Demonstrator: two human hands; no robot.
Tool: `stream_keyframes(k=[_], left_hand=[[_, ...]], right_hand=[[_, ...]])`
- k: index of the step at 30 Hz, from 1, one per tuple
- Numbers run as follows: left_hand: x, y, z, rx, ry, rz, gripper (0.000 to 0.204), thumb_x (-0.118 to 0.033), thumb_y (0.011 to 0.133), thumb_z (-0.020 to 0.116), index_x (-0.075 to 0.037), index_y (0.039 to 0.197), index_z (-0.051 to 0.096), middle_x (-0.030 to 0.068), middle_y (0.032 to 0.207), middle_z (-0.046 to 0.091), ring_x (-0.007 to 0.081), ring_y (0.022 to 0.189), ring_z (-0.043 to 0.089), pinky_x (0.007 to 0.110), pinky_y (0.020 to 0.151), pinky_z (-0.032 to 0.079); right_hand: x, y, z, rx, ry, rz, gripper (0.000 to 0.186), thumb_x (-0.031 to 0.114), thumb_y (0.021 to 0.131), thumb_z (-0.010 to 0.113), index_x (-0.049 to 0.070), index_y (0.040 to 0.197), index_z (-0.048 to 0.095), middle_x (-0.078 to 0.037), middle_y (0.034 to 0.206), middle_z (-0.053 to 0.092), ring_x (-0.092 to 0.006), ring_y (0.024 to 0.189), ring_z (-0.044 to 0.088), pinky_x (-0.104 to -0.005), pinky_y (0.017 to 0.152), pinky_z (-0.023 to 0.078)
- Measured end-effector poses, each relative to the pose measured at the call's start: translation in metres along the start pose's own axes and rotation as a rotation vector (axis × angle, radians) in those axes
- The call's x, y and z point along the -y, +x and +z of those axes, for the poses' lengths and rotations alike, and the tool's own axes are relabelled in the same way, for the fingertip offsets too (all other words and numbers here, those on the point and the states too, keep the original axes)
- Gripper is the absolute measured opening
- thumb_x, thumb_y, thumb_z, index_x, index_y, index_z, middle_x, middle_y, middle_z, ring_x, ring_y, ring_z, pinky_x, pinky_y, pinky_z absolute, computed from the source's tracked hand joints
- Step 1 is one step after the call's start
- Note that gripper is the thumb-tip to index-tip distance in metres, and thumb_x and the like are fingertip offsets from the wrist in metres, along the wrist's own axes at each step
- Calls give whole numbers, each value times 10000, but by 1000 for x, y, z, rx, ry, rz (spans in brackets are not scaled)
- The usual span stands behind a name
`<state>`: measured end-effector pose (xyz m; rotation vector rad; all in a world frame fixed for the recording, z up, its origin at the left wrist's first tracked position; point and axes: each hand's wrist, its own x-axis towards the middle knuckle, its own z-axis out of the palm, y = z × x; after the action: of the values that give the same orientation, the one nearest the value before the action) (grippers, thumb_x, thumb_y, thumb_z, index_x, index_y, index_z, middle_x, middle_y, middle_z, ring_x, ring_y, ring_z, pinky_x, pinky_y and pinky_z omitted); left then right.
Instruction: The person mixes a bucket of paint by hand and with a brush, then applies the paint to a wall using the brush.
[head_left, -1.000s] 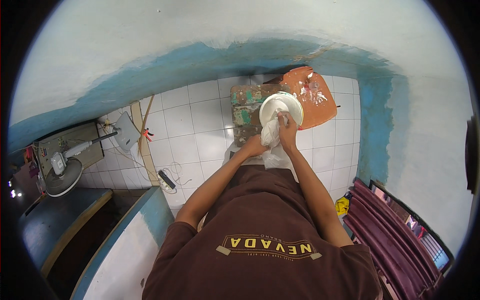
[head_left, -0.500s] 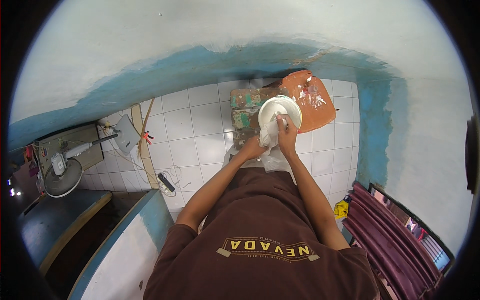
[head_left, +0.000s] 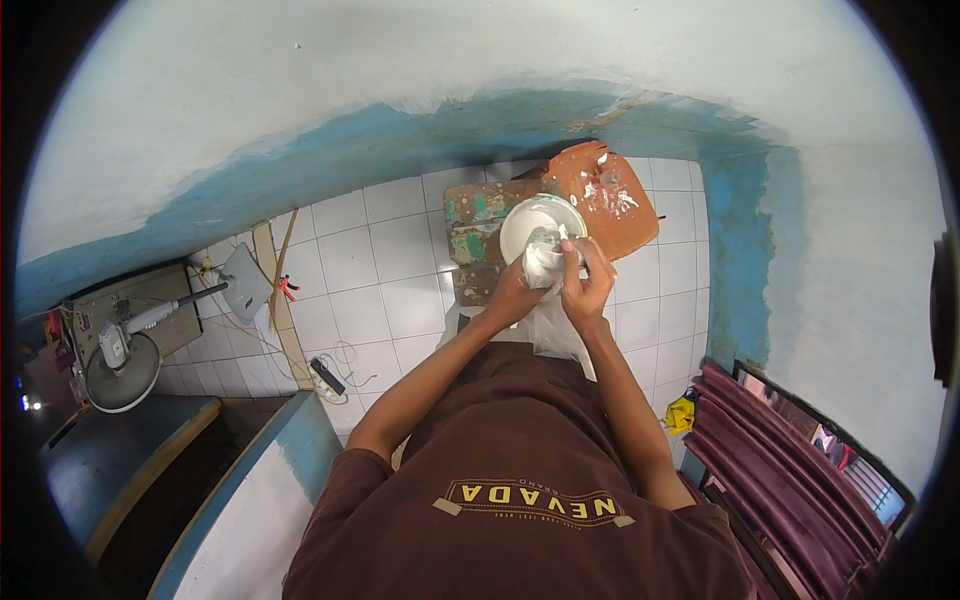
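Observation:
My left hand (head_left: 513, 298) is closed around a clear plastic bag (head_left: 546, 268) with white paste-like stuff in it. Close beside it, my right hand (head_left: 588, 280) has its fingers closed at the bag's upper edge, where a small white tip sticks up by the thumb. Loose plastic hangs below both hands, in front of my shirt. Just beyond the bag is a round white bucket (head_left: 512, 232) with white stuff inside, partly covered by the bag and my fingers. The bucket rests on a paint-stained wooden stool (head_left: 466, 246).
An orange plastic chair (head_left: 612, 205) smeared with white stands against the wall behind. A standing fan (head_left: 125, 370), a power strip (head_left: 327, 376) and a thin wooden stick (head_left: 283, 240) are on the left. A purple curtain (head_left: 775, 490) and a yellow packet (head_left: 680, 412) are on the right.
Both hands have drawn the bag slightly back from the bucket, toward me. The right hand has lowered and its fingers have shifted at the bag's upper edge. More white stuff shows in the bag.

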<state>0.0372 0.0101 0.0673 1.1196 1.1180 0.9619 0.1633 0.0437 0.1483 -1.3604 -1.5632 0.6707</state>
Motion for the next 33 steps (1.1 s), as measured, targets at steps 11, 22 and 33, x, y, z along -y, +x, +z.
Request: stream_keyframes(k=[11, 22, 33], left_hand=[[-22, 34, 86, 16, 18, 383, 487, -18, 813, 719, 11, 1271, 555, 157, 1197, 629, 304, 1095, 629, 394, 939, 488], [-20, 70, 215, 74, -108, 178, 578, 2, 784, 751, -12, 1301, 493, 141, 1226, 592, 268, 1146, 592, 386, 978, 467], [65, 152, 298, -88, 545, 158, 729, 49, 807, 680, -31, 1465, 377, 208, 1396, 436, 368, 1314, 453, 443, 1072, 383]], right_hand=[[16, 15, -80, -100, -127, -205, 48, -74, 845, 670, -60, 891, 673, -184, 857, 683, -289, 727, 683, -336, 642, 534], [-50, 22, -193, -266, 1, 12, 59, -37, 885, 666, -41, 935, 696, -157, 859, 699, -227, 788, 692, -307, 696, 533], [-199, 48, -234, -255, 307, 564, 213, 144, 1007, 610, -56, 1025, 678, -81, 951, 702, -120, 892, 615, -276, 838, 491]])
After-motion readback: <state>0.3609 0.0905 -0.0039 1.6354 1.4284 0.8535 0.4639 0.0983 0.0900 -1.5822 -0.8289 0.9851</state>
